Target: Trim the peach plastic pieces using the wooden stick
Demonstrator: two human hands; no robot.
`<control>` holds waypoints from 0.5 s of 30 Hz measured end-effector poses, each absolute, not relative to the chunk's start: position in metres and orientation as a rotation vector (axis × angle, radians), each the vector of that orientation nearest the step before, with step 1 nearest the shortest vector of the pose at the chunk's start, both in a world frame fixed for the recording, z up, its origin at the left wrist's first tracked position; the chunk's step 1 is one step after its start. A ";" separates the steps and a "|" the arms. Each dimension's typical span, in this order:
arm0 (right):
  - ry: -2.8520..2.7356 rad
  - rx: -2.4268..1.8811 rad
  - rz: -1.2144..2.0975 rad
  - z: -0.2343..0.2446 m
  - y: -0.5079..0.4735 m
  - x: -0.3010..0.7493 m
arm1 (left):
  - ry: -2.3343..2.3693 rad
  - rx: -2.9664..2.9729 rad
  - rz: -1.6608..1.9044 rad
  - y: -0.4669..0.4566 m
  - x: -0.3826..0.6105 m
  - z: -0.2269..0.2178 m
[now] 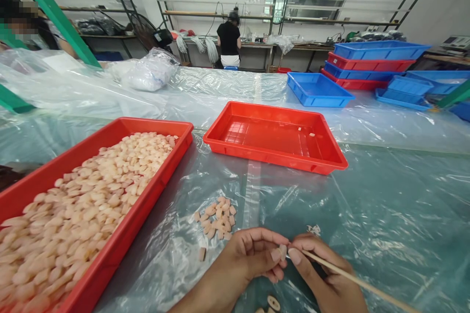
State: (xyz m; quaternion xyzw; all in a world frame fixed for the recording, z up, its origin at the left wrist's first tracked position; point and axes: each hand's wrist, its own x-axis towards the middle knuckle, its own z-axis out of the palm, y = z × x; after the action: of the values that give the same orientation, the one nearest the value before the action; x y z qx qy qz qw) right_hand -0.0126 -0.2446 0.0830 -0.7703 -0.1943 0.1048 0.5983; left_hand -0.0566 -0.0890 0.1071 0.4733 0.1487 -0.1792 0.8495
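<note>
My left hand [249,257] pinches a small pale peach piece [282,251] between thumb and fingers at the bottom centre. My right hand [323,274] grips a thin wooden stick [360,282] whose tip meets that piece. A small heap of the same peach pieces [217,218] lies on the plastic-covered table [367,215] just beyond my left hand. A couple more pieces [272,303] lie below my hands. A red tray [154,186] full of peach pieces [84,210] stands at the left.
A nearly bare red tray [275,154] holding a couple of pieces stands ahead. Blue and red trays [370,58] are stacked at the far right, one blue tray [317,90] apart. A plastic bag [150,71] lies far left. One person stands at a far bench [228,39]; another sits at the left edge.
</note>
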 end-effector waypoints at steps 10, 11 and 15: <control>-0.485 -1.695 0.175 0.080 -0.243 -0.015 | 0.379 1.040 -0.374 -0.091 -0.055 0.104; -0.467 -1.675 0.162 0.080 -0.242 -0.016 | 0.376 1.045 -0.370 -0.091 -0.056 0.103; -0.441 -1.663 0.152 0.082 -0.239 -0.019 | 0.359 1.049 -0.372 -0.091 -0.057 0.102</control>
State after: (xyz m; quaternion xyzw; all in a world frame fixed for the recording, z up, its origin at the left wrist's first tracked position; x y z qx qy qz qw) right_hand -0.0191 -0.2394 0.0817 -0.7318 -0.1940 0.0670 0.6498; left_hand -0.0568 -0.0908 0.1017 0.4953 0.1693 -0.1758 0.8337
